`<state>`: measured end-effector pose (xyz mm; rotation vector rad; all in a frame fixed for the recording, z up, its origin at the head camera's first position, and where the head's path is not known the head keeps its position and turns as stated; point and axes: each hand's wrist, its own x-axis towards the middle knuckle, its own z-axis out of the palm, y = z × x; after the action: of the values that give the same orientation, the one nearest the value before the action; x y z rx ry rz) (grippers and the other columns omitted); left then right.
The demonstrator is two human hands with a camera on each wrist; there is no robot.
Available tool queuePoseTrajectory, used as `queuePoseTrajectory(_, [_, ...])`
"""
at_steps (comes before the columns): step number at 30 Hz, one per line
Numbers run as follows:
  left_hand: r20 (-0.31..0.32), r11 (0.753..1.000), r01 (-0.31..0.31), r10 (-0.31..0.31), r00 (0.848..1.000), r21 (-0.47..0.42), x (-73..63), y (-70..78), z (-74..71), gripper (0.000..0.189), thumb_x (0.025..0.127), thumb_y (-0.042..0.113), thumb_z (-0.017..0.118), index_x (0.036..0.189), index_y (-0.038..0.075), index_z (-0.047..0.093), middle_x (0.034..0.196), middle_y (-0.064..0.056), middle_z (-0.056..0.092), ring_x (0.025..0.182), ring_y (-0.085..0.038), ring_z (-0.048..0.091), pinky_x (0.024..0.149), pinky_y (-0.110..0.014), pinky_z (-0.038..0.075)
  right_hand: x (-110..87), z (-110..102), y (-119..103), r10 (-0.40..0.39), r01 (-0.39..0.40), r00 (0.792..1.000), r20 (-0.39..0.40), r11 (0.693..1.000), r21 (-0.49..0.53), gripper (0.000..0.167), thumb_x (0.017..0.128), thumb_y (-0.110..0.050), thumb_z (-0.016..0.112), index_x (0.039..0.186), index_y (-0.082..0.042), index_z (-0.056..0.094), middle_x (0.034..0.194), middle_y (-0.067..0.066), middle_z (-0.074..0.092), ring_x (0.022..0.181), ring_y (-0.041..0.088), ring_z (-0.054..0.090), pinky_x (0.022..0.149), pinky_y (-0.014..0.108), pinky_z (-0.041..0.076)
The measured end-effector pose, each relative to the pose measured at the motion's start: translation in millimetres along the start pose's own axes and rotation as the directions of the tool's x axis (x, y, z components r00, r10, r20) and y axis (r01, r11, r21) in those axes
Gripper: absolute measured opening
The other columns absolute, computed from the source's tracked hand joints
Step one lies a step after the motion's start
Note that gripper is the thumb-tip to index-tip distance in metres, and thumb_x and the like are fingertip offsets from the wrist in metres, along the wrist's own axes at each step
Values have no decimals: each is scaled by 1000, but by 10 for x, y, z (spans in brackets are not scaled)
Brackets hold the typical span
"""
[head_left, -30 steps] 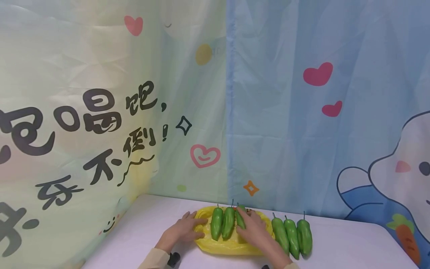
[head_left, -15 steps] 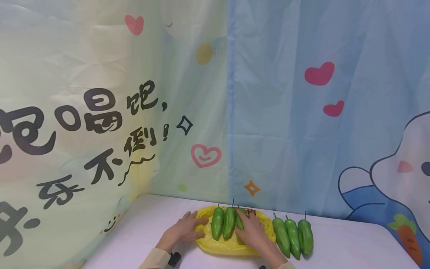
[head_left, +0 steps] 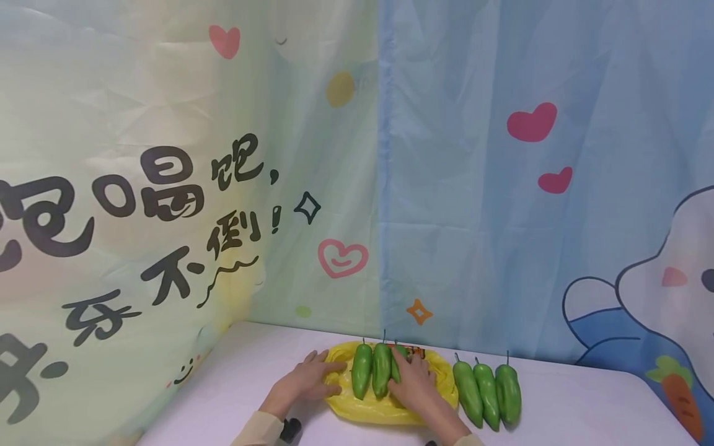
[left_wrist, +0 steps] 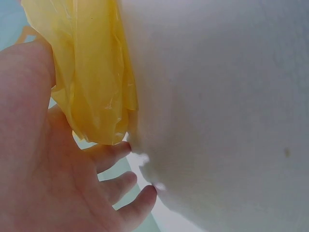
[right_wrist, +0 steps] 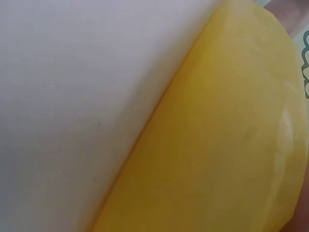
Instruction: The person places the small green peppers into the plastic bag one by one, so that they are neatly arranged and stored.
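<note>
A yellow plastic bag (head_left: 368,412) lies on the table with its top spread wide and its rim rolled down. Inside, two green peppers (head_left: 362,371) lie side by side, stems pointing away. My right hand (head_left: 415,381) grips a third green pepper (head_left: 399,354) close beside them, covering much of it. At the bag's left rim, my left hand (head_left: 307,378) holds the plastic. The left wrist view shows the yellow plastic (left_wrist: 99,72) between that thumb and the fingers, the other fingers spread near the table. Mostly the bag's side (right_wrist: 217,130) fills the right wrist view.
Three more green peppers (head_left: 487,396) lie in a row on the white table (head_left: 574,402), just right of the bag. Behind the table hangs a printed curtain (head_left: 435,248) with hearts and cartoon figures. A small black object (head_left: 290,429) shows by the left wrist.
My right hand has shifted slightly left and down with its pepper, bringing it closer to the two in the bag. My left hand stays at the rim.
</note>
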<state>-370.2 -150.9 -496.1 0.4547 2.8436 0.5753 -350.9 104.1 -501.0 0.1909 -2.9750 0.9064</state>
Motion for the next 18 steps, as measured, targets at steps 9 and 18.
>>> queuePoseTrajectory(9, [-3,1000,-7,7,1000,-3,1,1,6,51,90,40,69,138,25,62,160,-22,35,150,-50,24,116,-74,23,-14,29,-9,4,-4,1000,2,1000,-15,75,83,-18,68,153,-10,41,136,34,45,124,49,43,99,74,33])
queuePoseTrajectory(18, [-3,1000,3,-3,1000,0,20,-21,31,50,90,41,69,138,27,62,160,-20,35,150,-49,24,116,-74,24,-27,17,-22,14,-14,1000,17,1000,-11,75,84,-18,67,154,-11,40,133,32,46,121,46,43,99,74,33])
